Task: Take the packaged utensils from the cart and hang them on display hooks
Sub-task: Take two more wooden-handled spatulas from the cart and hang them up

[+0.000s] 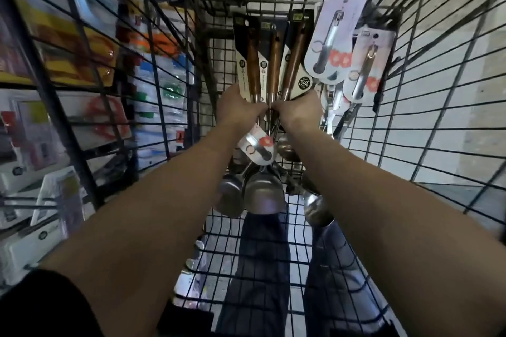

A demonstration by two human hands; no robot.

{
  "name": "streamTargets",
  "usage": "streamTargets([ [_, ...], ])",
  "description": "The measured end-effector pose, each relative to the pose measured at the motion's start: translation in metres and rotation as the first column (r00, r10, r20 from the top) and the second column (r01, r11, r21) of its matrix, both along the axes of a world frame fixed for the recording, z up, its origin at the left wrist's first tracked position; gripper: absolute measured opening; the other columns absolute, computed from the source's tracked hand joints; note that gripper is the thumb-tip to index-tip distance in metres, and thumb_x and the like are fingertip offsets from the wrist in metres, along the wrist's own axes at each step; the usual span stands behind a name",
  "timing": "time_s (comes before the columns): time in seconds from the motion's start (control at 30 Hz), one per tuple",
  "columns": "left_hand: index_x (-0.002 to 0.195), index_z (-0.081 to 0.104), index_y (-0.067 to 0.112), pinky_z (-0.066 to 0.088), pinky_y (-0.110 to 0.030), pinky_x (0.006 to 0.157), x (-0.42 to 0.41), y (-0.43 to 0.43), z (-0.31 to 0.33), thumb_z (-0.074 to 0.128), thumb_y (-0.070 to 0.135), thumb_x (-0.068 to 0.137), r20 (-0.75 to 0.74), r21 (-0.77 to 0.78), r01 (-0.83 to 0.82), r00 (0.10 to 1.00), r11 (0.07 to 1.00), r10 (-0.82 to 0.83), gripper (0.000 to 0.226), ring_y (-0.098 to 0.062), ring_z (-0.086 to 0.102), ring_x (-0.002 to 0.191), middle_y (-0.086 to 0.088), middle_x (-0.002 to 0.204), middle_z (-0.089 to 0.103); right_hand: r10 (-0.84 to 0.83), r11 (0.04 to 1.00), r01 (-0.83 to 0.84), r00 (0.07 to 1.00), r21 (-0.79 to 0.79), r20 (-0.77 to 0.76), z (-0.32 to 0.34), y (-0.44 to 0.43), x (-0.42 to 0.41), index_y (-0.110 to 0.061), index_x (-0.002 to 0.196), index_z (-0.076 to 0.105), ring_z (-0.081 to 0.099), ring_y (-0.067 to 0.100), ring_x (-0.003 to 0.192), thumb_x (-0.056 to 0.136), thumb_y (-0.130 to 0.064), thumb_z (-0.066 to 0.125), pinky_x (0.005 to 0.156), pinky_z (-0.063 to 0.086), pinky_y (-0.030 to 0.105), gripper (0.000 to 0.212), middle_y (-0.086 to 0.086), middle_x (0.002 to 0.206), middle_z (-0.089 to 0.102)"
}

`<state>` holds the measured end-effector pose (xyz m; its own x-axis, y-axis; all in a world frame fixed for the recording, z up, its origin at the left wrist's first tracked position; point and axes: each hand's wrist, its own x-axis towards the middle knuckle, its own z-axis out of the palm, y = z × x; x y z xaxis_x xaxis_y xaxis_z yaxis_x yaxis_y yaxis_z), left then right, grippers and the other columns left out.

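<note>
The ladles (273, 68) have glossy brown wooden handles and shiny metal bowls. The cart (410, 117) is matt black wire.

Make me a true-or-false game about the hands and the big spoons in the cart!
1. The left hand and the right hand both grip the ladles. True.
2. The cart has solid plastic walls. False: its walls are black wire.
3. Three wooden handles stick up above the hands. True.
4. The ladle bowls are bright red. False: they are silvery metal.
5. White packs show to the right of the hands. True.
</note>
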<state>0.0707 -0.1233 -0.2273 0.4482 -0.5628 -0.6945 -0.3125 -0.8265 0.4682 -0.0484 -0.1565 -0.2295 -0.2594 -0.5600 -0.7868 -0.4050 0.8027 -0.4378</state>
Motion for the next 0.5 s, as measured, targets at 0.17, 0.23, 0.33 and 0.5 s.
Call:
streamTargets([
  [0.17, 0.113, 0.066, 0.018, 0.053, -0.021, 0.071, 0.003, 0.009, 0.016, 0.082, 0.019, 0.082, -0.025, -0.059, -0.102, 0.995, 0.993, 0.1, 0.035, 0.001, 0.062, 0.078, 0.016, 0.088, 0.065, -0.048, 0.999, 0.048, 0.999, -0.017, 0.02, 0.003, 0.005, -0.001, -0.013, 0.099, 0.059, 0.07, 0.021, 0.079, 0.078, -0.014, 0.082, 0.068, 0.062, 0.035, 0.032, 0.003, 0.093, 0.07],
  [0.23, 0.114, 0.066, 0.019, 0.053, -0.02, 0.071, 0.006, 0.016, 0.024, 0.083, 0.019, 0.082, -0.019, -0.08, -0.134, 0.991, 0.988, 0.133, 0.036, 0.004, 0.061, 0.078, 0.017, 0.086, 0.065, -0.052, 0.997, 0.055, 0.997, -0.053, 0.059, 0.008, 0.01, -0.002, -0.013, 0.103, 0.056, 0.069, 0.017, 0.08, 0.083, -0.009, 0.079, 0.059, 0.055, 0.023, 0.03, 0.002, 0.094, 0.068],
  [0.33, 0.117, 0.069, 0.014, 0.058, -0.027, 0.082, 0.008, 0.023, 0.041, 0.084, 0.018, 0.082, -0.033, -0.106, -0.184, 0.983, 0.977, 0.182, 0.038, -0.008, 0.069, 0.09, 0.008, 0.1, 0.072, -0.044, 0.998, 0.052, 0.985, -0.044, 0.169, 0.02, 0.018, -0.005, -0.016, 0.107, 0.052, 0.071, 0.016, 0.084, 0.089, -0.009, 0.075, 0.062, 0.06, 0.022, 0.029, 0.002, 0.099, 0.069],
  [0.5, 0.114, 0.07, 0.017, 0.058, -0.028, 0.083, 0.007, 0.033, 0.077, 0.083, 0.02, 0.082, -0.093, -0.156, -0.137, 0.988, 0.978, 0.124, 0.035, -0.006, 0.07, 0.094, 0.008, 0.103, 0.075, -0.02, 1.0, 0.025, 0.913, -0.006, 0.407, 0.05, 0.023, -0.012, -0.012, 0.12, 0.054, 0.069, 0.025, 0.113, 0.082, -0.018, 0.083, 0.102, 0.054, 0.047, 0.048, 0.007, 0.124, 0.07],
])
